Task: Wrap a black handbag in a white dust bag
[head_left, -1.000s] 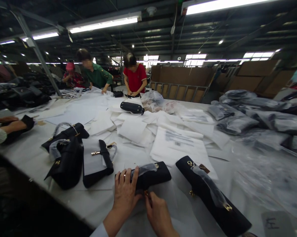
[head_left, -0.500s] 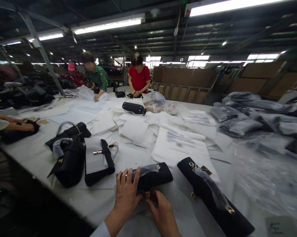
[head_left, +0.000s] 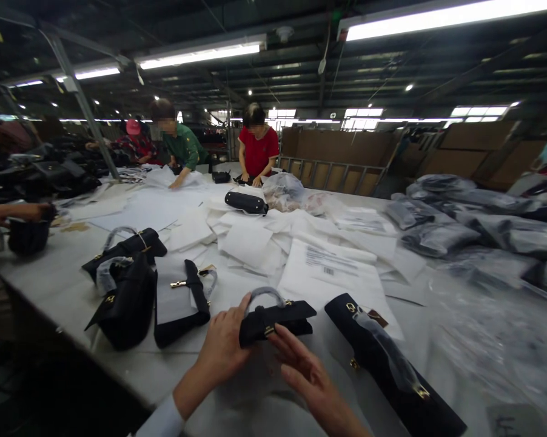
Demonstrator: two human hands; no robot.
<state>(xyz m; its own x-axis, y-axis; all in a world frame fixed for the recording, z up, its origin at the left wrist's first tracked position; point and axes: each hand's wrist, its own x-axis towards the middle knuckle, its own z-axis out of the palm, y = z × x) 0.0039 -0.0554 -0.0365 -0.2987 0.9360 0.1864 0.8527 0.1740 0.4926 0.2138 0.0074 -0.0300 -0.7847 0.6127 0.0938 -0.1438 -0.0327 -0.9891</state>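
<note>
A small black handbag with a plastic-wrapped handle stands upright in front of me. My left hand grips its left end, some of the fingers hidden behind it. Fingers of my right hand are stretched out, their tips at the gold clasp on the bag's front; the thumb is apart. To the right lies a longer black bag with a wrapped handle and a brown tag. On the left, a black bag with a white sheet sits beside a dark handbag and another black handbag.
White sheets and a printed white bag cover the table's middle. Plastic-wrapped items and clear plastic lie at right. A black bag rests farther back. Co-workers stand across the table, and a person's arm shows at left.
The handbag has been tipped upright, its handle now standing up. My left hand has shifted from its top to its left end, and my right fingers have straightened at the clasp.
</note>
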